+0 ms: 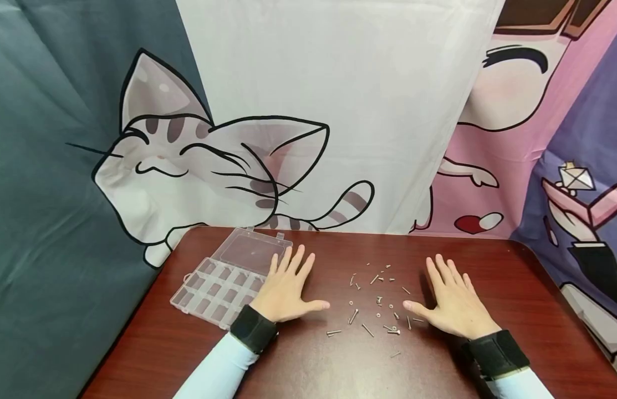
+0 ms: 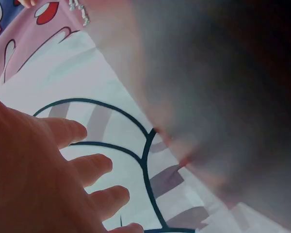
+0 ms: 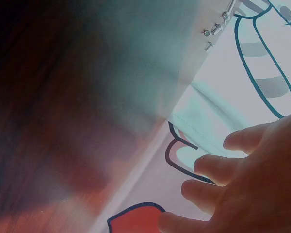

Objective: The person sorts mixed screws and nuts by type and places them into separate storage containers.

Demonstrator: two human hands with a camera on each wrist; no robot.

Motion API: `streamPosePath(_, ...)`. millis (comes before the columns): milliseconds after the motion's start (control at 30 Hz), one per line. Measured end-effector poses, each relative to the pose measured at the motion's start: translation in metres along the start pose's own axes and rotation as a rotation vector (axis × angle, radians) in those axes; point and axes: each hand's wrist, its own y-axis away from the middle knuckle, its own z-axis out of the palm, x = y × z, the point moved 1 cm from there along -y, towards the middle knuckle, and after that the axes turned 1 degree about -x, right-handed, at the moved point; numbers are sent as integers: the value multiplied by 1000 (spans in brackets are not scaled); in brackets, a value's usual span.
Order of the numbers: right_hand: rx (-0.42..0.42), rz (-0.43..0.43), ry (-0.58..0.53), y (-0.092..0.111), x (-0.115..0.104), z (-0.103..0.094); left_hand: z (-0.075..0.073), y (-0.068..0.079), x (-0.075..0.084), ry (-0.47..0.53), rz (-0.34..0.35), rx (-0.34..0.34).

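My left hand [image 1: 283, 291], fingers spread, is beside a clear plastic compartment box [image 1: 215, 293] and partly covers its right side. The lid [image 1: 248, 250] of the box lies folded back, away from me. On the right, my right hand [image 1: 455, 305] is spread palm down with nothing in it. Between the hands lie several loose screws [image 1: 353, 316] along with small nuts [image 1: 378, 315]. The left wrist view shows the back of the left hand [image 2: 43, 174]. In the right wrist view, a few screws [image 3: 216, 29] appear beyond the right hand [image 3: 257, 179].
The hardware is scattered over a reddish-brown wooden table [image 1: 298, 371]. Behind its far edge hangs a cloth [image 1: 338, 66] printed with a cartoon cat. A dark band [image 1: 254, 328] wraps the left wrist, and another band [image 1: 498, 353] the right.
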Motion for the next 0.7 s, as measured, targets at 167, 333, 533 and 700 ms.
streamPosePath(167, 15, -10, -4, 1, -1, -2, -22, 0, -23, 69, -72, -11)
streamPosePath(333, 46, -28, -16, 3, -2, -3, -50, 17, -81, 101, -145, 36)
streamPosePath(533, 109, -75, -10, 2, -3, -4, -68, 55, -154, 54, -252, -13)
streamPosePath(700, 161, -107, -17, 0, -3, -2, -68, 74, -195, 42, -282, -61)
